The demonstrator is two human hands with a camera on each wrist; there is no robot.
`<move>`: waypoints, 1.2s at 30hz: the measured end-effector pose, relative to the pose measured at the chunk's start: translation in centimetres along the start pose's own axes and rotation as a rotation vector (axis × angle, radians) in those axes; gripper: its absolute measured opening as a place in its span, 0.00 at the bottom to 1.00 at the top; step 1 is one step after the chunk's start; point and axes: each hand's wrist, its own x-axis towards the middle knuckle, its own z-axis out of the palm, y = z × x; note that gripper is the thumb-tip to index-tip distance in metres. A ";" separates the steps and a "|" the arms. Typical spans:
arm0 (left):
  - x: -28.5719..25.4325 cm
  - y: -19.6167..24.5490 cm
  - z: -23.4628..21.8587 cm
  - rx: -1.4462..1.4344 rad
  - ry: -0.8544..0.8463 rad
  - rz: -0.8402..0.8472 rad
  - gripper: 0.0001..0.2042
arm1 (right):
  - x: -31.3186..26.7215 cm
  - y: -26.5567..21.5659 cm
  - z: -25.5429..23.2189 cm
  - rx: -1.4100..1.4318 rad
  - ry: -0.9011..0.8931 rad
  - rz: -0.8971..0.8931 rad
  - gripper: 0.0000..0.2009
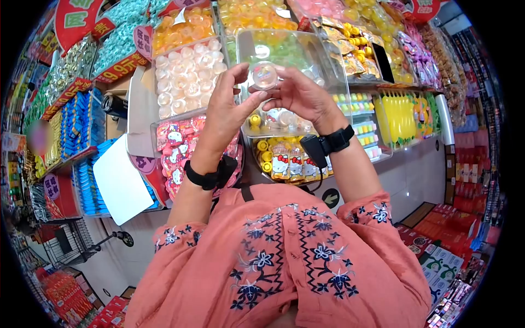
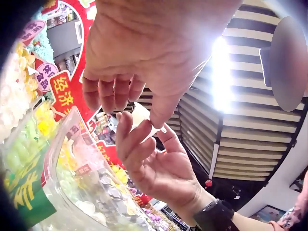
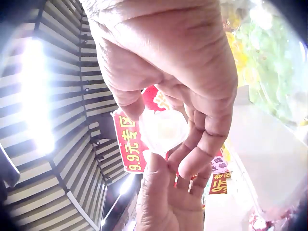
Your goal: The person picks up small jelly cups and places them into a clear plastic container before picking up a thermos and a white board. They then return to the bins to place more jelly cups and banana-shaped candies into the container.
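A small clear round jelly cup (image 1: pixel 265 75) is held up above the display, in front of my body. My right hand (image 1: pixel 303 97) holds it between thumb and curled fingers. In the right wrist view the cup (image 3: pixel 163 132) looks whitish and glares in the light. My left hand (image 1: pixel 231 106) is at its other side, with the thumb (image 3: pixel 155 166) right at the cup's lower edge. The other left fingers (image 2: pixel 113 91) are loosely bent and apart from the cup. Below the hands is a clear plastic bin (image 1: pixel 333 65) with several jelly cups inside.
A tray of pale pink jelly cups (image 1: pixel 188 76) lies left of the hands. Hello Kitty packets (image 1: pixel 178 158) fill a bin below it. Yellow-topped Hello Kitty packs (image 1: pixel 295 164) stand near the front edge. A white board (image 1: pixel 124 180) leans at the left, and a phone-like black slab (image 1: pixel 383 63) lies at right.
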 end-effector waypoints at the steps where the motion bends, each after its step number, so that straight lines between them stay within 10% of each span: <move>1: -0.1 0.1 0.0 0.040 0.004 0.022 0.28 | 0.0 0.2 0.0 0.018 -0.012 -0.003 0.22; 36: -1.2 1.4 -1.2 0.200 0.004 0.123 0.31 | -0.3 2.7 2.0 0.094 0.063 -0.164 0.20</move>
